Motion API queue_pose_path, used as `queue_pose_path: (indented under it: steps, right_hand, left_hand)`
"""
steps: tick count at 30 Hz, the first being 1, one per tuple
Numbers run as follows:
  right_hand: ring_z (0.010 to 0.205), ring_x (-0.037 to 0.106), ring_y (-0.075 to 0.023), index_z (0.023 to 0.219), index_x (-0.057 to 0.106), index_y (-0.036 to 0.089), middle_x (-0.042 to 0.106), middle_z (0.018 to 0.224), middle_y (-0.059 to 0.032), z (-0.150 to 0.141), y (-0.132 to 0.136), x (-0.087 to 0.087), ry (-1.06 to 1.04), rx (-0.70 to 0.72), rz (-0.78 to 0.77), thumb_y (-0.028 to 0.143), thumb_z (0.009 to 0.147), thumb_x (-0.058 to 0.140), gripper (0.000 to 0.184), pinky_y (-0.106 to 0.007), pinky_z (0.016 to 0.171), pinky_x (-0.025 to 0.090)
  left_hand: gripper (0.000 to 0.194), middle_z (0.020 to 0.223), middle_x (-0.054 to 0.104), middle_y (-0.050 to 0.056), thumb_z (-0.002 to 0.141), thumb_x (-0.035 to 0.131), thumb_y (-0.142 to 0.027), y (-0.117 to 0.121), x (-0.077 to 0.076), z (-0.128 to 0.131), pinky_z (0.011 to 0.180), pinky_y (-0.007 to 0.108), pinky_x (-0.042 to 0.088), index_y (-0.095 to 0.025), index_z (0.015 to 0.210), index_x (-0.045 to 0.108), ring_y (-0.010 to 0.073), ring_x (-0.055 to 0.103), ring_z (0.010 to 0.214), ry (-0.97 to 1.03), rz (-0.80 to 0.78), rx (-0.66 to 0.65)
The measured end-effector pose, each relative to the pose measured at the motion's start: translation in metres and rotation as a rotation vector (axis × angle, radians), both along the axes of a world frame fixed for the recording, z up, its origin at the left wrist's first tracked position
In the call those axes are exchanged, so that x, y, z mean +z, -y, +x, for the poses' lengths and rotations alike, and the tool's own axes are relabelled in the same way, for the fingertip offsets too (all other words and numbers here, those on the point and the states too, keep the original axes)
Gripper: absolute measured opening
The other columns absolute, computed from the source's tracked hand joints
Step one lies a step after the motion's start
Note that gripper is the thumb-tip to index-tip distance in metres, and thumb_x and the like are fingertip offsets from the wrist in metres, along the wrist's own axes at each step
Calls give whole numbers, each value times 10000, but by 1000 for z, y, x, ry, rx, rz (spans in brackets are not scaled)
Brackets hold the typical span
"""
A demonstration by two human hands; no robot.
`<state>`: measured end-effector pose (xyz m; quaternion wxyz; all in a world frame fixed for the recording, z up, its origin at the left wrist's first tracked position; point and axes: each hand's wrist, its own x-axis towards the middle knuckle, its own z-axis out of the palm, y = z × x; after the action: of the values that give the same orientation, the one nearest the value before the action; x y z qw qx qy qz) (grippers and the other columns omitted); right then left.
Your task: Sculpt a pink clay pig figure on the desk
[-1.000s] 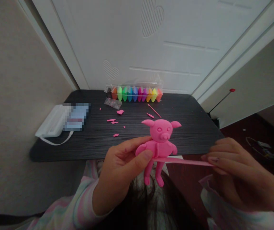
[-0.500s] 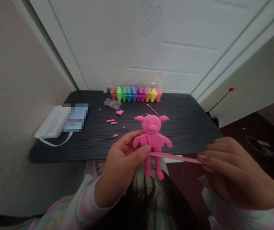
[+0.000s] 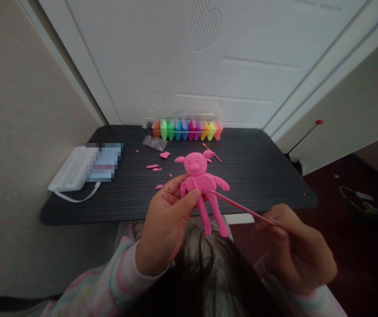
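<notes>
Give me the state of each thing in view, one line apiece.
Pink figure: held off the table, legs hanging down
Left hand: closed on the figure's side
Long thin pink piece: held slanting, far end at the figure's waist
Right hand: closed on that piece's near end
Coloured packs: lined up in clear wrapping
Pink scraps: scattered on the table
White cable: looped

Seems room in home, corner of it. White door-like panel with embossed striped hearts, set in pale frame, directly behind compact dark desk with rounded corners. Plain wall close on left. Dark red floor at right. Household bits on desk: bright coloured packs in clear plastic, white device with short cord. Pastel striped sleeve, homewear look.
</notes>
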<state>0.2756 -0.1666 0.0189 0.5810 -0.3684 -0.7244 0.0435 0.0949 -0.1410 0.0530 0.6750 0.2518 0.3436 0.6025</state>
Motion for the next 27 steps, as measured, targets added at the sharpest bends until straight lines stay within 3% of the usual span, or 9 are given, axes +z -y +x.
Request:
queue_pose_path:
  steps: [8,15,27]
  right_hand:
    - [549,496,-132,903,557,186,525,598,6,-17,6,-5,-210,-59,-84,121,806,452,157,-317,537,389]
    - [552,515,-133,890,555,176,540,590,9,-13,6,-9,-200,-49,-96,150,806,469,123,-317,539,413]
    - [541,515,-130,891,555,187,531,565,16,-11,4,-13,-282,-86,-113,195,811,479,110,-319,540,424]
  left_hand:
    - [164,856,674,56,694,623,-202,-2,-1,-1,694,255,501,-152,850,631,161,617,786,37,26,-9]
    - [181,815,674,46,653,655,-204,-5,-3,0,628,222,498,-148,825,638,147,613,732,18,9,14]
    - [95,726,660,26,718,599,-193,-3,-5,-1,538,191,483,-133,782,637,101,586,613,103,41,10]
